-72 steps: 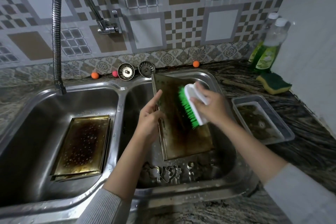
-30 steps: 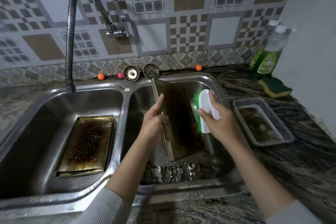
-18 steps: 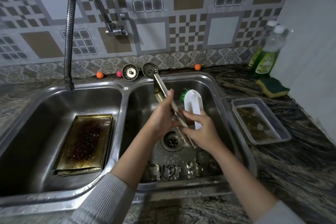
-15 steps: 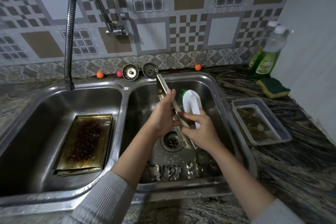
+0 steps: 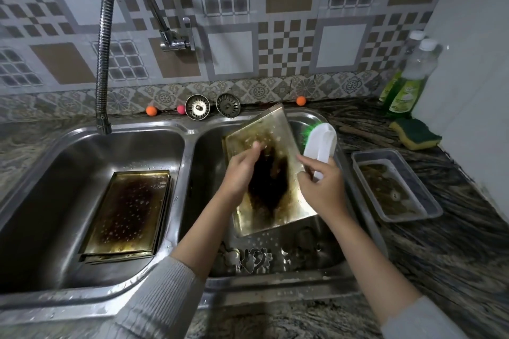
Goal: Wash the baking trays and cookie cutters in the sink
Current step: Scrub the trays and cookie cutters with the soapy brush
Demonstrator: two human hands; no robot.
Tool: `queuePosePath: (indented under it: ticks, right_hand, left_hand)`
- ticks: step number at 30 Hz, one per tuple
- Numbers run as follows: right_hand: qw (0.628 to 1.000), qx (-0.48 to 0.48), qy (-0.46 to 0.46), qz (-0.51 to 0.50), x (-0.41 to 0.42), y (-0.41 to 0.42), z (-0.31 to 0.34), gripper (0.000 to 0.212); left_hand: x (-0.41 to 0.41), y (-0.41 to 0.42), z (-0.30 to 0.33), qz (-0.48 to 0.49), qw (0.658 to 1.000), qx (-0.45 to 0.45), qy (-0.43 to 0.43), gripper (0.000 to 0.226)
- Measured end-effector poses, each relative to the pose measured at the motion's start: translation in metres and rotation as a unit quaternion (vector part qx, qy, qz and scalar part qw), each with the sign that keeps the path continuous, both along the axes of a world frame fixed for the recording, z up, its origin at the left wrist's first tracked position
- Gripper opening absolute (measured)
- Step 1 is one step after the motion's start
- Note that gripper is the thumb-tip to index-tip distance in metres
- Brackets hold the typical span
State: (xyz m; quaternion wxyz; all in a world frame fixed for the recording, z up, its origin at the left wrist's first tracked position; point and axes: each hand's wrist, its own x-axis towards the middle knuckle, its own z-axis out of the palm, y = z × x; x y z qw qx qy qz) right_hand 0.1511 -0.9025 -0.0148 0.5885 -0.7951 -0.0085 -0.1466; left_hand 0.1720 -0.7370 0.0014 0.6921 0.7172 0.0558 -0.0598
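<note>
A metal baking tray [image 5: 264, 135] with a large burnt black patch is held tilted over the right basin of the double sink [image 5: 190, 129]. My left hand [image 5: 239, 173] grips its left edge, thumb on the face. My right hand [image 5: 322, 187] holds a white scrub brush with green bristles [image 5: 321, 143] just beyond the tray's right edge. Several metal cookie cutters [image 5: 253, 257] lie at the front of the right basin. A stack of stained baking trays [image 5: 129, 209] lies flat in the left basin.
A flexible faucet [image 5: 103, 63] hangs over the left basin. Two sink strainers [image 5: 212, 106] and small coloured balls sit on the back ledge. On the right counter stand a plastic container of murky water [image 5: 396, 184], a sponge [image 5: 414, 133] and green soap bottles [image 5: 407, 91].
The tray has been turned over from edge-on so that a broad burnt face points up at me. The brush has moved from against the tray to its right edge.
</note>
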Motion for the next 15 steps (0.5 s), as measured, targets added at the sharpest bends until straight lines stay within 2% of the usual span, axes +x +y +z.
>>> queuePosePath:
  ticks: [2, 3, 5, 10, 12, 13, 15]
  right_hand:
    - [1.000, 0.020, 0.018, -0.003, -0.002, -0.002, 0.001, 0.039]
    - [0.999, 0.025, 0.021, 0.001, -0.003, 0.000, 0.001, 0.039]
    - [0.999, 0.028, 0.022, 0.018, -0.008, 0.008, 0.000, 0.040]
    - [0.998, 0.028, 0.043, 0.044, -0.016, 0.033, -0.003, 0.039]
    - [0.998, 0.028, 0.041, 0.045, -0.015, 0.046, -0.002, 0.040]
    - [0.998, 0.025, 0.038, 0.044, -0.014, 0.053, 0.000, 0.040]
    - [0.998, 0.025, 0.040, 0.046, -0.010, 0.069, 0.005, 0.040]
  left_hand:
    - [-0.010, 0.010, -0.021, 0.129, 0.986, 0.103, -0.033, 0.035]
    - [-0.015, 0.016, -0.031, 0.164, 0.973, 0.157, -0.042, 0.031]
    - [-0.025, 0.026, -0.043, 0.191, 0.951, 0.240, -0.045, 0.029]
    - [-0.050, 0.057, -0.040, 0.244, 0.894, 0.369, -0.072, 0.035]
    - [-0.056, 0.082, -0.042, 0.260, 0.888, 0.374, -0.059, 0.037]
    - [-0.057, 0.097, -0.044, 0.254, 0.905, 0.337, -0.047, 0.038]
    - [-0.058, 0.124, -0.044, 0.224, 0.954, 0.194, -0.034, 0.041]
